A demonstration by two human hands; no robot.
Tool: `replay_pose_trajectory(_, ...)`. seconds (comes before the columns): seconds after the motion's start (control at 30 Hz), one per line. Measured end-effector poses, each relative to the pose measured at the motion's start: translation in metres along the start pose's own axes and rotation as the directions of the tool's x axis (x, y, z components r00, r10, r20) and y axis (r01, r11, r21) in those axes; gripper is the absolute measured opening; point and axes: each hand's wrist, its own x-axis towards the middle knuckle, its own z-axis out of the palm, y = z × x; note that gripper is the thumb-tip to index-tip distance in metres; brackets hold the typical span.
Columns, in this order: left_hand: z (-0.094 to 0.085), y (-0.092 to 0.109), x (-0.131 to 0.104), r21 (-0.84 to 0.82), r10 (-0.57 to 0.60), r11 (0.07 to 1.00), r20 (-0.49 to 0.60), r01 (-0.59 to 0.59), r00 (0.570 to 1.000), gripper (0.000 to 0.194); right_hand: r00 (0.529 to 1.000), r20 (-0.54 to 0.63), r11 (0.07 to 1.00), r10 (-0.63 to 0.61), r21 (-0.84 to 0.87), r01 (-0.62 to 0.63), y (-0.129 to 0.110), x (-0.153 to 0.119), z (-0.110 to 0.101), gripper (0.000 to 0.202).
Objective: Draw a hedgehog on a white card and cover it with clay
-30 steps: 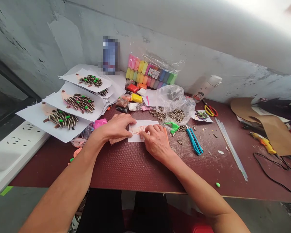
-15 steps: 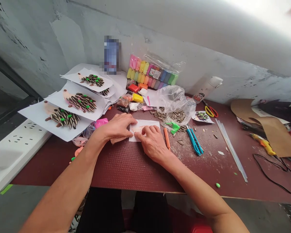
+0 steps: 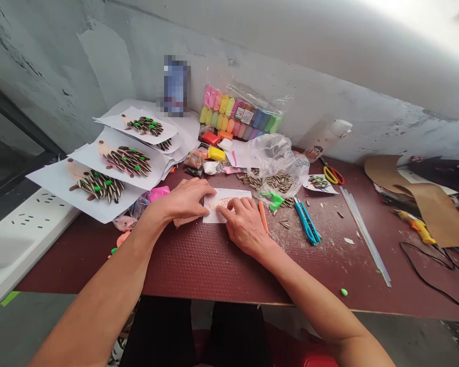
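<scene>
A small white card (image 3: 208,219) with an orange line drawing lies on the dark red table between my hands. My left hand (image 3: 187,199) rests at the card's left edge, thumb and forefinger apart, the tips touching the paper. Over the card's right side, my right hand (image 3: 247,221) has its fingers curled, with the thumb and forefinger tips pressed down on the drawing. Whether anything is between those tips is hidden. Pale peach colouring shows on the card's left part. Close to my right hand lies an orange stick (image 3: 262,216); a brown piece (image 3: 185,220) lies under my left hand.
Sunflower seeds (image 3: 277,181) spill from a plastic bag. A blue utility knife (image 3: 307,221), scissors (image 3: 334,176), glue sticks (image 3: 365,234) and a yellow glue gun (image 3: 416,227) lie to the right. Seed hedgehog cards (image 3: 97,211) are stacked left, beside a power strip (image 3: 48,216). Coloured clay packs (image 3: 243,114) stand behind.
My right hand has shifted slightly right across the card, uncovering more of the orange drawing. My left hand stays at the card's left edge.
</scene>
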Motion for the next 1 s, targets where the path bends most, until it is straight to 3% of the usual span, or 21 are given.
replay_pose_trajectory(0.2, 0.002, -0.002, 0.001, -0.002, 0.002, 1.0, -0.017, -0.002, 1.0, 0.054, 0.998, 0.062, 0.999, -0.004, 0.035, 0.002, -0.003, 0.003, -0.002, 0.035)
replay_pose_trajectory(0.43, 0.001, -0.001, 0.0, -0.012, -0.008, 1.0, -0.01, 0.008, 1.0, 0.053, 0.999, 0.043, 0.996, -0.022, 0.091, 0.018, -0.006, 0.003, -0.006, 0.027)
replay_pose_trajectory(0.67, 0.002, -0.001, 0.0, -0.011, 0.003, 1.0, -0.025, -0.003, 1.0, 0.05, 0.999, 0.022, 0.99, 0.034, 0.135, -0.036, -0.01, 0.008, -0.004, 0.039)
replay_pose_trajectory(1.0, 0.003, -0.002, 0.001, -0.032, 0.027, 0.999, -0.064, -0.029, 0.998, 0.053, 0.995, 0.098, 0.993, 0.024, 0.115, -0.036, -0.014, 0.016, -0.006, 0.024)
